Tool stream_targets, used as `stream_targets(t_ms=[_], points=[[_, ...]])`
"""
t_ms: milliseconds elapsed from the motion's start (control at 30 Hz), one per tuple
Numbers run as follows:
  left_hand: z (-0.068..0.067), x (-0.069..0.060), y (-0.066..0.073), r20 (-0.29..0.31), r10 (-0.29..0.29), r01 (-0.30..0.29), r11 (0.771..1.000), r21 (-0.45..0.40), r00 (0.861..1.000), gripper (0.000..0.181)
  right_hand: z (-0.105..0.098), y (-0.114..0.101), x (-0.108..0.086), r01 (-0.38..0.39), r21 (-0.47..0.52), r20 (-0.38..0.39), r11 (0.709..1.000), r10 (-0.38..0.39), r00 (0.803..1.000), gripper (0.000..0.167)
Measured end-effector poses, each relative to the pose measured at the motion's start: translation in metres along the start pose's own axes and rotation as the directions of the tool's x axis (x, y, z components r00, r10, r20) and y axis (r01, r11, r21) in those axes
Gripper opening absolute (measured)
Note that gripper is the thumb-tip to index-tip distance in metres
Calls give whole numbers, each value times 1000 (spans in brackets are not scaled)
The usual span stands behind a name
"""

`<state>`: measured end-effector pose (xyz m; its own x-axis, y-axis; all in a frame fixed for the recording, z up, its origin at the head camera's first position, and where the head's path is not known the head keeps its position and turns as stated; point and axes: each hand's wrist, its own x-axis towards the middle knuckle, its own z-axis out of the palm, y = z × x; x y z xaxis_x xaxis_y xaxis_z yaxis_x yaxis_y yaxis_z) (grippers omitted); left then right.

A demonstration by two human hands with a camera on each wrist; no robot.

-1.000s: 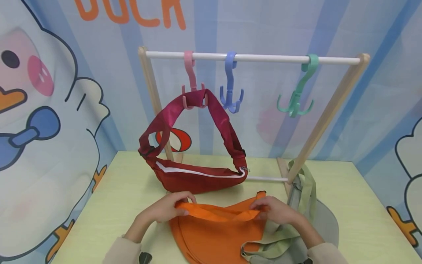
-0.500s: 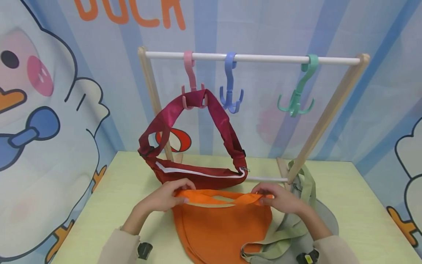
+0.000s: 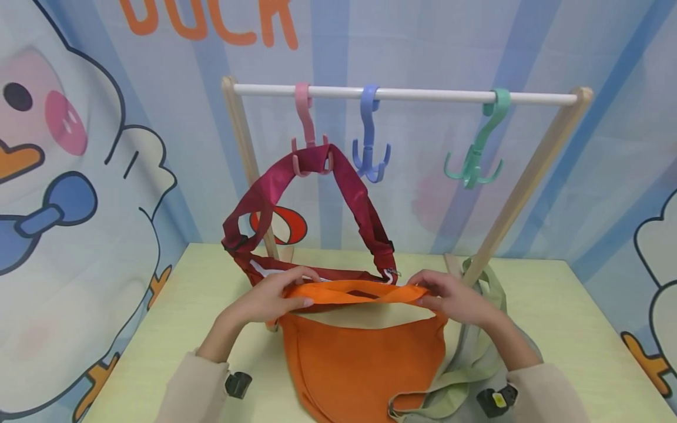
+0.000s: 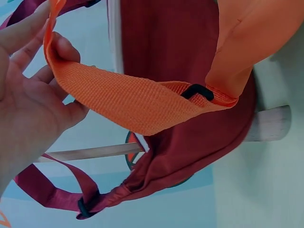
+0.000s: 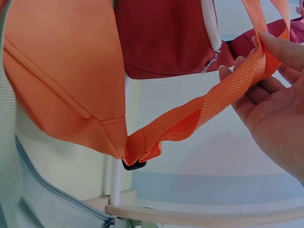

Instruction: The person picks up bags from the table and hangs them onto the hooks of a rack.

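While the left hand (image 3: 272,298) and right hand (image 3: 453,298) are gripping its orange webbing strap (image 3: 335,293) with curled fingers, an orange fabric bag (image 3: 365,367) is hanging below. Behind it, a dark-red fabric bag (image 4: 166,52) is dangling.

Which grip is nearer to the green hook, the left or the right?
Right. The right grip holds the orange strap below the green hook, slightly left of it in the head view; the left grip holds that strap much farther left, below the pink hook.
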<state>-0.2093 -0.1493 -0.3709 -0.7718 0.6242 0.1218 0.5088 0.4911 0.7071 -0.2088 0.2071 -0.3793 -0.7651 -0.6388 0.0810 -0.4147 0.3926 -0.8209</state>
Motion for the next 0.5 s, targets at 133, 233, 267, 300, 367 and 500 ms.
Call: stream_targets(t_ms=[133, 233, 267, 300, 367, 500], points=[[-3, 2, 4, -11, -3, 2, 1000, -8, 1000, 30, -5, -5, 1, 2, 7, -6, 1000, -2, 1000, 21], [-5, 4, 7, -24, -3, 3, 1000, 1, 1000, 30, -8, -8, 2, 1, 13, -11, 1000, -1, 1000, 22], [-6, 5, 7, -31, -5, 5, 1000, 2, 1000, 30, -9, -10, 3, 1, 12, -15, 1000, -1, 1000, 22], [-7, 5, 8, -38, -7, 8, 1000, 2, 999, 31, -10, -11, 3, 5, 8, -19, 1000, -5, 1000, 22], [-8, 6, 9, -54, -18, 18, 1000, -1, 998, 33, -12, -13, 4, 14, 4, -27, 1000, -13, 1000, 23], [-10, 7, 12, -80, -46, 45, 999, -15, 996, 36, -15, -19, 7, 30, -6, -43, 1000, -30, 999, 24]])
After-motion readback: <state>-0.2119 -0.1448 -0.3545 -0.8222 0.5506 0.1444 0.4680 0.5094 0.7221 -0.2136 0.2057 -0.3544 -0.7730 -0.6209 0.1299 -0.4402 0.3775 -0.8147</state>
